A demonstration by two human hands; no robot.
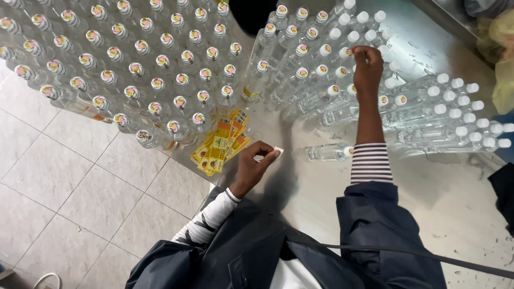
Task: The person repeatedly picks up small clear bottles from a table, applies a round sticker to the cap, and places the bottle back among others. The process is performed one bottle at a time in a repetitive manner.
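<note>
Reaching out over the steel table (321, 187), the right hand (367, 67) pinches its fingertips on the white cap of a clear bottle (348, 53) in the massed rows, while the left hand (256, 163) nips a small white sticker (278, 152) between thumb and forefinger beside the yellow labels (222, 144).

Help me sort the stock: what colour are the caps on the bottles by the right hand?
Plain white caps, clearest in the head view, beside the right hand.
</note>
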